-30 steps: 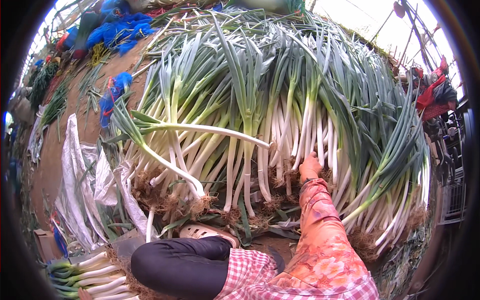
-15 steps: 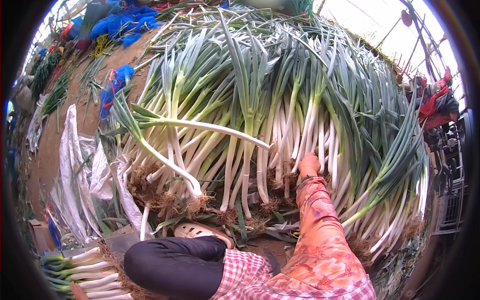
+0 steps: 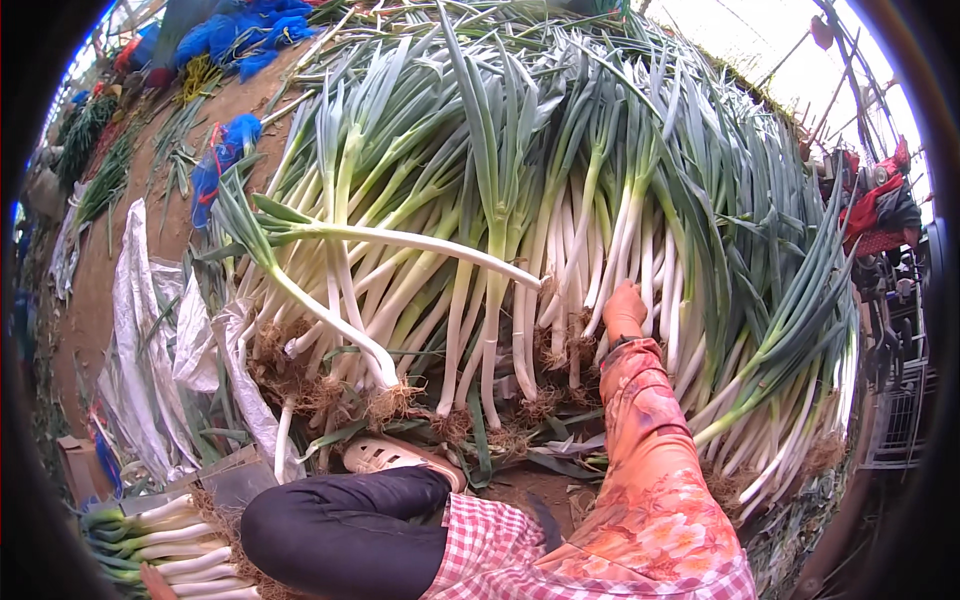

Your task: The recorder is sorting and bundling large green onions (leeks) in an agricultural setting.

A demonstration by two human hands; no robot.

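Note:
A broad heap of long green onions [image 3: 500,230] lies in front of me, white stalks and brown roots toward me, green leaves pointing away. My right hand [image 3: 625,310], at the end of an orange flowered sleeve, is closed around a white stalk right of the middle; its fingertips are hidden. Two loose green onions lie over the left of the heap: a bent one [image 3: 335,325] and one lying crosswise [image 3: 430,247]. At the lower left, only part of my left hand [image 3: 155,582] shows, against a row of green onions [image 3: 190,550]; its grip is cut off by the picture's rim.
Crumpled white sacking [image 3: 140,340] and a cardboard piece [image 3: 85,470] lie to the left. Blue netting [image 3: 225,165] rests on the brown ground behind. My bent leg [image 3: 340,530] and a tan clog [image 3: 400,458] are close to the roots. Metal racks [image 3: 900,370] stand at the right.
My right hand has shifted slightly farther away, up along the stalks, still closed. The view has moved a little; the left hand and the heap look much the same.

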